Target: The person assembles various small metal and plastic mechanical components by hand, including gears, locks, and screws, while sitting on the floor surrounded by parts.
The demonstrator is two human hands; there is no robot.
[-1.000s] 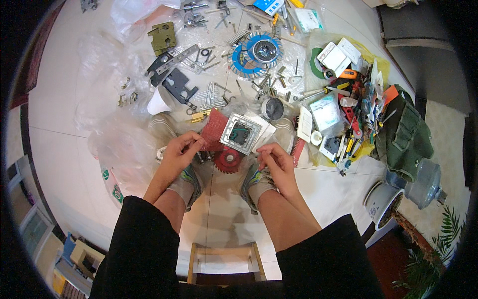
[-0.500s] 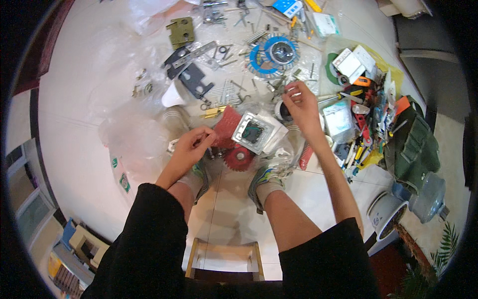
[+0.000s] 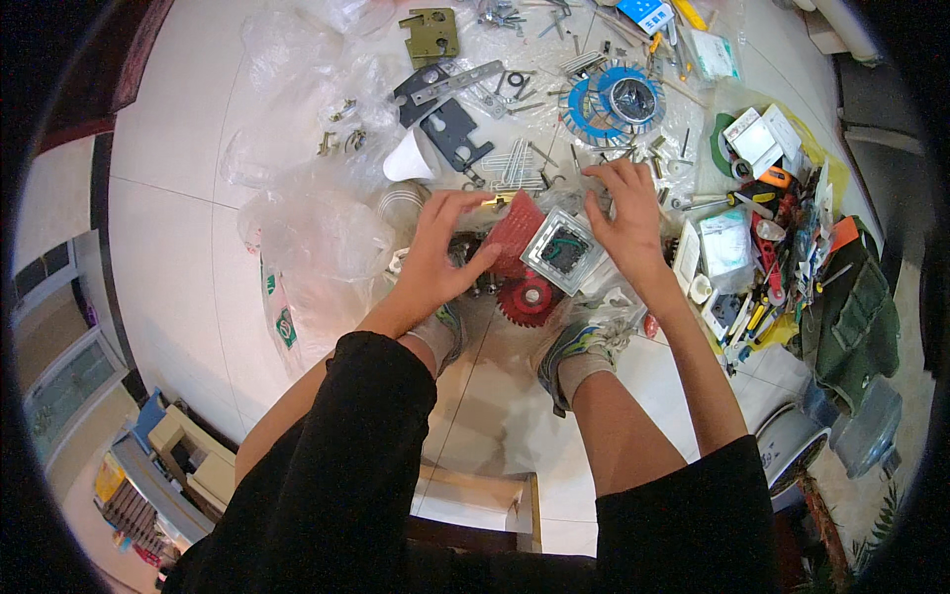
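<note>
- White tiled floor (image 3: 178,188) carries everything; wooden stool (image 3: 526,505) close to the person, water jug (image 3: 869,426) far right.
- Clear plastic bags (image 3: 312,233) on the left, tool pile (image 3: 767,262) on the right.
- Left hand (image 3: 435,252): grip wide, looks empty, thumb near red textured sheet (image 3: 516,238).
- Right hand (image 3: 631,223): grip wide, looks empty.
- Square metal box (image 3: 562,252): between the hands. Step reads as positioning around it; firm hold would call for closing both grips on opposite rims.
- Red saw blade (image 3: 531,299): just beside the box, nearer the feet.

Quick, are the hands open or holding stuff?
Left hand: open, near the red bubble wrap, holding nothing visible.
Right hand: open, near the square metal frame, holding nothing visible.
</note>
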